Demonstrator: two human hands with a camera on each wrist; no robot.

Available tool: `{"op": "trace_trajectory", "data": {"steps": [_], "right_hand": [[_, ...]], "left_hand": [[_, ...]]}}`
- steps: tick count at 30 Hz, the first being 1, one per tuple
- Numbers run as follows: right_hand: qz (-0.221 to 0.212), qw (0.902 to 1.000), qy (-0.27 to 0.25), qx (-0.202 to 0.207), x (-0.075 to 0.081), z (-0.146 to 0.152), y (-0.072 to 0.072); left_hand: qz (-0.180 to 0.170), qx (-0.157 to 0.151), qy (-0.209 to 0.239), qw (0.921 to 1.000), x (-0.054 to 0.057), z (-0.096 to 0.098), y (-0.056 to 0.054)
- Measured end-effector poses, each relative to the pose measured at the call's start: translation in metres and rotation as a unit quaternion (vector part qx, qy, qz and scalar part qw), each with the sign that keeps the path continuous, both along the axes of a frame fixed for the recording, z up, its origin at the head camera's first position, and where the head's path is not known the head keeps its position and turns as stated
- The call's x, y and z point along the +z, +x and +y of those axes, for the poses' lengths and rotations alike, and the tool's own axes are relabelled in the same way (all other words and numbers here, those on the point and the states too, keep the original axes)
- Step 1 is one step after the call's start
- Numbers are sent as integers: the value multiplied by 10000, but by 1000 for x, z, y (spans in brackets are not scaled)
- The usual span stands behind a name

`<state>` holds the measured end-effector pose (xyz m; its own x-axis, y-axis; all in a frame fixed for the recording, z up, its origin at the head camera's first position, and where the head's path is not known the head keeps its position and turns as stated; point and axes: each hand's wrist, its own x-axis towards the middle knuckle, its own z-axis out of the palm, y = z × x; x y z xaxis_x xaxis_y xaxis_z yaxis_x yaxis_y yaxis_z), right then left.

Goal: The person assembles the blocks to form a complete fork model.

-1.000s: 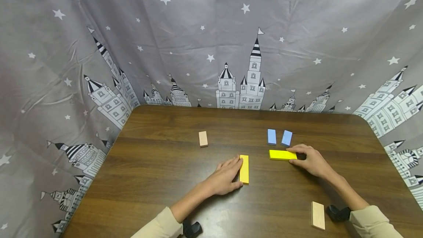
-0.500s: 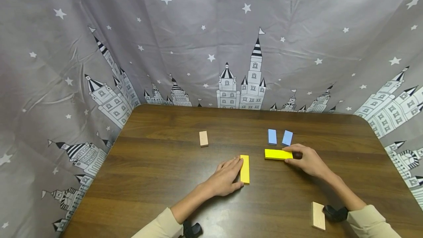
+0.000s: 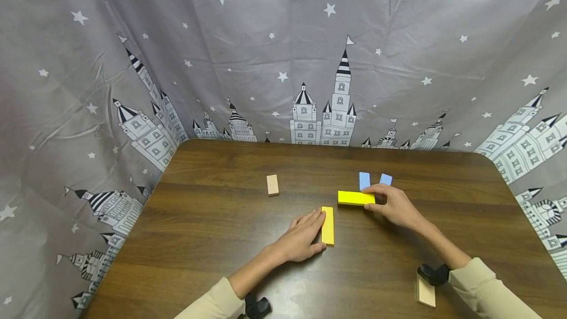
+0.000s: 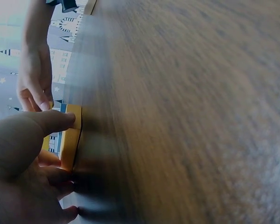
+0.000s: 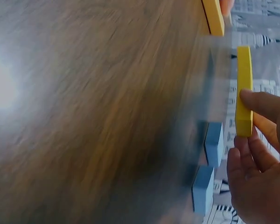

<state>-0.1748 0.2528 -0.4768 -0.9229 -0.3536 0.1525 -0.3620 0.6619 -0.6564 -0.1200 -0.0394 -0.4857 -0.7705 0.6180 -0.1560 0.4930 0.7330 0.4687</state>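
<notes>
Two long yellow blocks are in my hands. My left hand [image 3: 303, 238] holds one yellow block [image 3: 328, 226], which lies flat on the table with its long side pointing away from me. Its thumb [image 4: 60, 120] presses the near end, and a fingertip is at the far end. My right hand [image 3: 395, 205] pinches the other yellow block [image 3: 352, 198] by its right end, between thumb and fingers. That block is held crosswise and raised off the tabletop, as the right wrist view [image 5: 244, 84] shows. Two light blue blocks [image 3: 364, 180] lie just behind it, partly overlapped by the right hand.
A small plain wooden block [image 3: 272, 185] lies at the back, left of middle. Another plain block [image 3: 426, 293] is at the front right, partly hidden by the right wrist's black camera [image 3: 434, 274]. A grey castle-print curtain [image 3: 248, 63] hangs behind the brown table [image 3: 199, 240].
My right hand has carried its yellow block left and slightly away from me, toward the other yellow block, raising it. The left hand and its block have stayed in place.
</notes>
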Motion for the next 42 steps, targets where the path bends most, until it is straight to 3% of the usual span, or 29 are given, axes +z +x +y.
{"op": "trace_trajectory", "data": {"steps": [8, 21, 42], "right_hand": [[10, 10000, -27, -28, -1, -25, -9], [-518, 9985, 127, -88, -8, -57, -17], [-592, 9982, -17, -2, -18, -71, -19]], "left_hand": [[-103, 30, 1, 9999, 1, -1, -1], [-185, 26, -13, 9998, 2, -1, -2], [-85, -59, 38, 9999, 4, -1, 0]]}}
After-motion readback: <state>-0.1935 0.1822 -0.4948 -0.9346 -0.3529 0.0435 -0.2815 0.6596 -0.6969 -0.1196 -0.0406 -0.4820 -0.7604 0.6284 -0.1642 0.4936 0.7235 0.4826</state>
